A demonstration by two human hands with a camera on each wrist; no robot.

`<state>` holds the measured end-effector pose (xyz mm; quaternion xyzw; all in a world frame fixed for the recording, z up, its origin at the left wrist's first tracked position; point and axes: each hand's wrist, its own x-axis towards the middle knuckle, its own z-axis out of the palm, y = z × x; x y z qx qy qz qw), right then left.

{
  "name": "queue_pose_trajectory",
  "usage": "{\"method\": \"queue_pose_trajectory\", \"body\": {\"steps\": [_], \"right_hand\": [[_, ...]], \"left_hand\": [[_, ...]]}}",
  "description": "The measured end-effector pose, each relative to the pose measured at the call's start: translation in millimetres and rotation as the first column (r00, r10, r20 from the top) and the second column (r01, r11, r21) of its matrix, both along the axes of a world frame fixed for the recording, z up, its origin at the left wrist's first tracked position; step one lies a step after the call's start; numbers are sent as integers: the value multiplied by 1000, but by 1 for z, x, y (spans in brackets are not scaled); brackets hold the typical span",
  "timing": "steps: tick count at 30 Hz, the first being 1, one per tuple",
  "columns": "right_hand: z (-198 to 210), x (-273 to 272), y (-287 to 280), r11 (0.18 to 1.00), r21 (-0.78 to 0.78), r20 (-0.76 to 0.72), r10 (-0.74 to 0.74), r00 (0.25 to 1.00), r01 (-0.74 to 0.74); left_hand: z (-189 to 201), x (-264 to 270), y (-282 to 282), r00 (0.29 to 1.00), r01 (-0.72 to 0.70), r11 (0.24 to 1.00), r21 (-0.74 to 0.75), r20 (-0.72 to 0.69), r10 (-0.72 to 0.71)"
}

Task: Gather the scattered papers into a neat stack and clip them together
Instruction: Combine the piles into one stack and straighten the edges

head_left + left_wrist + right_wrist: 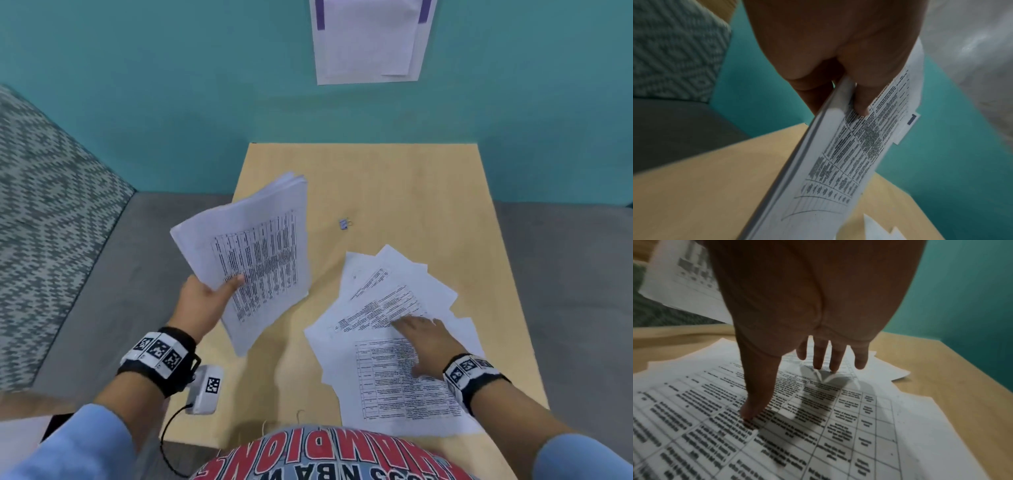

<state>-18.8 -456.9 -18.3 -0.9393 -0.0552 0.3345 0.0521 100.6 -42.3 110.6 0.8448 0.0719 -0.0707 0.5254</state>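
Right hand (423, 337): fingers spread and straight, tips pressing the loose papers (394, 329) fanned on the bench (394, 178), near right side.
Left hand (202, 301): grip clamped on gathered stack (253, 257), thumb on top, fingers beneath; stack lifted clear of the bench, tilted.
Binder clip (345, 224): small, lying alone on the bench beyond both piles.
Wall (137, 85): teal, sheets taped up.

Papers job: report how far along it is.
Done: a thick bundle is gathered, gripped in the left hand above the table. In hand: the right hand rests spread-fingered on the loose sheets. Left: collecting those, squaring up, fitting the binder clip, untouched.
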Motion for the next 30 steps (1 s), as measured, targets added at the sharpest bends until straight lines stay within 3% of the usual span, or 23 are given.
{"method": "queue_pose_trajectory", "body": {"steps": [5, 8, 11, 16, 21, 27, 30], "right_hand": [[-8, 14, 12, 995, -102, -55, 15, 998, -20], [-4, 25, 17, 978, -146, -122, 130, 984, -148], [3, 44, 23, 980, -65, -26, 185, 982, -187], [2, 87, 39, 968, -62, 164, 250, 954, -243], [-12, 108, 59, 965, -39, 72, 263, 962, -260], [-12, 118, 61, 921, -157, -82, 348, 934, -357], [-10, 119, 65, 904, -155, -58, 395, 917, -399]], "left_hand": [[-5, -15, 30, 997, -3, 996, 86, -71, 9], [-12, -23, 42, 996, -15, 994, 104, -90, 24], [-17, -29, 48, 997, 0, 993, 114, -74, 9], [-19, -32, 57, 999, -8, 991, 132, -52, 15], [-17, -34, 61, 996, -49, 990, 130, -67, 58], [-21, -29, 63, 993, -83, 992, 97, -81, 91], [-23, -25, 62, 991, -81, 993, 81, -96, 89]]}}
